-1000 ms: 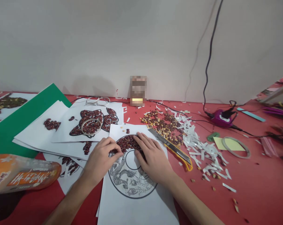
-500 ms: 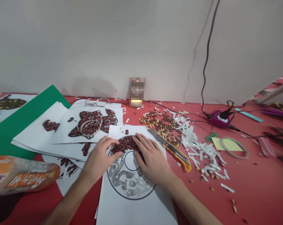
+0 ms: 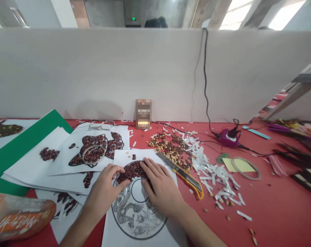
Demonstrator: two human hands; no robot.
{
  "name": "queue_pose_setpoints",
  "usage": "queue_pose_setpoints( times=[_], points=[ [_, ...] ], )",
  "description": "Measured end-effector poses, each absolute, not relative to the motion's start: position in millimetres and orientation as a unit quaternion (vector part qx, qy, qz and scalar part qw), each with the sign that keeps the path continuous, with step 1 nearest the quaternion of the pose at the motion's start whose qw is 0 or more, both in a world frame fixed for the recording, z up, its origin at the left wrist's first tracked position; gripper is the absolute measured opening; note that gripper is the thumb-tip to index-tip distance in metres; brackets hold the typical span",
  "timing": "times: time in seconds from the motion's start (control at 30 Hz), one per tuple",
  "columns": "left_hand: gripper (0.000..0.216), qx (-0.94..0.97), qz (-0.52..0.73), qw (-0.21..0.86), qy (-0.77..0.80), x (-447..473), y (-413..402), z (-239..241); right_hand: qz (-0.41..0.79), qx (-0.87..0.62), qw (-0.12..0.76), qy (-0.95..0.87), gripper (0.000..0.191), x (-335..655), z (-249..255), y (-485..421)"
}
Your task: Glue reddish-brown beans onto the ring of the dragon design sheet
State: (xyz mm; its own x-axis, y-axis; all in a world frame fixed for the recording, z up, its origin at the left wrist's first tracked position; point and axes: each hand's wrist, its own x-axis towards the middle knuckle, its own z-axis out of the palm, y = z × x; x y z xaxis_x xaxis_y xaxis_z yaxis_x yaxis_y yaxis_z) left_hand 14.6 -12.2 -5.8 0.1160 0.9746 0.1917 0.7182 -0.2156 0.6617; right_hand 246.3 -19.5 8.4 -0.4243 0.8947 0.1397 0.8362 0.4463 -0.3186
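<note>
A white sheet (image 3: 171, 236) lies in front of me, printed with a ring-shaped dragon drawing (image 3: 124, 209). Dark red beans (image 3: 131, 170) cover the upper part of the ring. My left hand (image 3: 105, 187) rests at the left edge of these beans, thumb and forefinger apart and touching them, with nothing visible between. Flat over the ring's right side lies my right hand (image 3: 160, 185), fingers stretched out, its fingertips on the beans and hiding some. A yellow utility knife (image 3: 182, 175) lies beside it, partly on the sheet.
Mixed beans and corn kernels (image 3: 173, 147) and white paper strips (image 3: 209, 168) are heaped to the right. A purple power adapter (image 3: 227, 138) and a tape ring (image 3: 245, 168) lie beyond. Leftward are bean-covered sheets (image 3: 60, 164), green card (image 3: 13, 164) and an orange-labelled bottle (image 3: 21, 216).
The camera has tipped up, showing the room over the partition, so the table sits lower in view. Both hands stay in nearly the same place on the sheet.
</note>
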Motion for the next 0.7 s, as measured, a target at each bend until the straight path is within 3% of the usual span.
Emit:
queue_pose_setpoints(
  times=[0.13,0.3,0.4,0.7],
  points=[
    [0.015,0.730,0.334,0.193,0.564,13,-8,-3,0.102,-0.519,0.148,-0.836,0.052,247,10,-20],
    [0.028,0.767,0.342,0.179,0.512,23,20,11,0.102,-0.518,0.152,-0.836,0.052,246,10,-20],
    [0.033,0.804,0.298,0.178,0.482,36,47,16,0.102,-0.517,0.143,-0.838,0.053,246,10,-20],
    [0.018,0.857,0.169,0.161,0.459,43,75,21,0.098,-0.513,0.141,-0.841,0.053,246,8,-19]
  ],
)
